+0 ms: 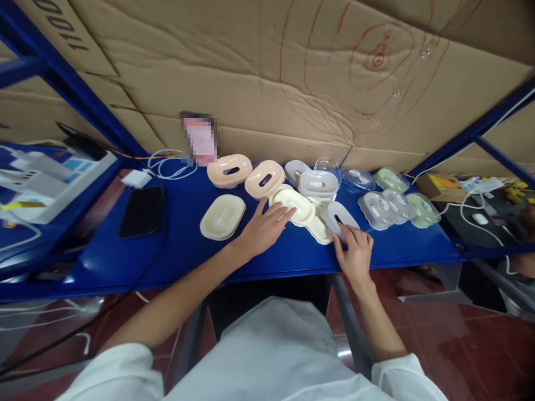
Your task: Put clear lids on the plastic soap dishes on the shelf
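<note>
My left hand (264, 228) lies with outstretched fingers on a cream oval dish (301, 207), which rests on other cream pieces. Under it and to the right, another cream dish (321, 231) partly shows. My right hand (355, 250) is closed on the near end of a grey oval plastic cover (332, 214) with a long slot, its thumb at the near side. Part of that cover is hidden by the fingers. A separate cream dish (223, 217) lies flat to the left of my left hand.
Two peach slotted covers (264, 179) and a grey slotted cover (320, 182) lie behind my hands. At right sit grey clear-lidded pieces (378, 210) and green ones (423, 210). A black phone (141, 211) lies left; a lit phone (200, 139) leans on cardboard. The blue table's front edge (267, 275) is near.
</note>
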The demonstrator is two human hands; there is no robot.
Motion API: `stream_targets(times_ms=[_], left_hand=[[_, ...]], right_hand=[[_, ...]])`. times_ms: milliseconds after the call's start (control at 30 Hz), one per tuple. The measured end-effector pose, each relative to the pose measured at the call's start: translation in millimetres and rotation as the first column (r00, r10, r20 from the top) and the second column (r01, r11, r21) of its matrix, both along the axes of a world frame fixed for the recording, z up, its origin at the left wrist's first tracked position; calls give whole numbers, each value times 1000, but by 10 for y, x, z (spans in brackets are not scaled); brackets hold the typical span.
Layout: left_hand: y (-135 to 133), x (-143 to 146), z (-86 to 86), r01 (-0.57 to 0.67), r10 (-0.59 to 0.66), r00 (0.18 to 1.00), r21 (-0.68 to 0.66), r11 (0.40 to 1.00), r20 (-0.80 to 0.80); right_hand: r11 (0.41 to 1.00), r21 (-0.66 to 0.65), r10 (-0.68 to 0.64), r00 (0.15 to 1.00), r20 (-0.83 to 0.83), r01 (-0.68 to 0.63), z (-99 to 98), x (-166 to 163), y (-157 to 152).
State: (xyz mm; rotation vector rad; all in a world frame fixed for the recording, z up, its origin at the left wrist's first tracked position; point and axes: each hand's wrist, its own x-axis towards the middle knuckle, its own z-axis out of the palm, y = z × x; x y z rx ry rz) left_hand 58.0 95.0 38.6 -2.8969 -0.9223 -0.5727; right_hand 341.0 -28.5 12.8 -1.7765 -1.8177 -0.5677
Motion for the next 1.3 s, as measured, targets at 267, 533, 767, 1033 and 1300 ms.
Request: stream_targets(times_ms=[267,533,767,1033,1300], left_hand=[[-656,-225,-67,143,-141,990,92,985,-33],[-908,-640,-359,-95,107,967,-63,994,233],[-902,-854,-373,-42,65,966,-93,995,250],[-957,-925,-459,-153,143,959,22,988,246],[-984,-899,-449,-197,200,945,-40,980,259]], right_hand=[[911,-35,400,903,-158,-410,136,-453,-162],[699,-288,623,755,-203,-654,43,-949,-160],[658,-327,701,710,-62,-679,20,-1025,-58],[644,-326,730,684,-10,-692,-41,-1098,24],[878,-266,425,904,46,-399,406,-662,907]])
